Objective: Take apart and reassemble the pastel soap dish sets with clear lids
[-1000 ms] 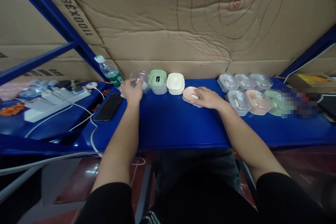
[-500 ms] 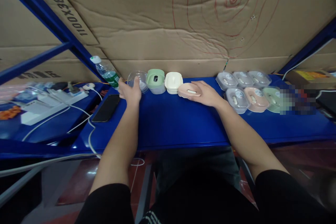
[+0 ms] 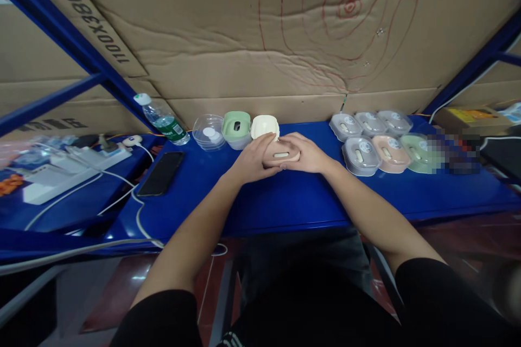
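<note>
On the blue table (image 3: 268, 211), both hands (image 3: 253, 164) (image 3: 310, 155) clasp the pink plastic container (image 3: 281, 155); pushed far, it could knock the cream plastic container (image 3: 265, 126).

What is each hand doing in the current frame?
Left hand: closed around the left side of the pink container.
Right hand: holding the same container by its right side.

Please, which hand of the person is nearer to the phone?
The left hand. It is to the right of the phone, at the left side of the held pink box. The right hand is farther, at the box's right side.
</note>
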Tool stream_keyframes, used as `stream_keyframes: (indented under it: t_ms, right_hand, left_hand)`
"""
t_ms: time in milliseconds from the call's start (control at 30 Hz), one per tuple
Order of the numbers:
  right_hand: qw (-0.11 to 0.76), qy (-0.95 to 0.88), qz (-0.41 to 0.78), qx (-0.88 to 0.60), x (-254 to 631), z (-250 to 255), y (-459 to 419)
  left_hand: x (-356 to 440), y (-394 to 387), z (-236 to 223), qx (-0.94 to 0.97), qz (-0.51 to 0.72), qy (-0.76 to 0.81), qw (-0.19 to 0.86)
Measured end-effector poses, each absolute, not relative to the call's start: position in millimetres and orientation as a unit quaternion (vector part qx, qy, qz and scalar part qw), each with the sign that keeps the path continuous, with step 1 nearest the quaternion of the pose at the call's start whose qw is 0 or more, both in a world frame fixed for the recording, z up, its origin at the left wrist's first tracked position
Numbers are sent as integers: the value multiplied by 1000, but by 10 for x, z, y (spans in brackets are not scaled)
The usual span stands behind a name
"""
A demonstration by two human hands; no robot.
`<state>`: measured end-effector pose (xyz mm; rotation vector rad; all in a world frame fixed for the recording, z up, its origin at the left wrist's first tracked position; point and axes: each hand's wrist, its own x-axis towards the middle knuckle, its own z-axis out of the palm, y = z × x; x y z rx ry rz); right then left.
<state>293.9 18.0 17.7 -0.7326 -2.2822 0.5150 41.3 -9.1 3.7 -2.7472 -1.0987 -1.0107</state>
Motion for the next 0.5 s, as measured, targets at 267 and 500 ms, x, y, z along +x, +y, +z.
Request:
stream_keyframes:
  t_ms: [267, 500]
  right_hand:
    - [347, -867, 195, -299, 2859, 244, 61]
    - [439, -820, 184, -317, 2837, 281, 40]
  left_hand:
    - [373, -63, 24, -877, -337, -343, -18]
    - [298, -59, 64, -860, -355, -365, -32]
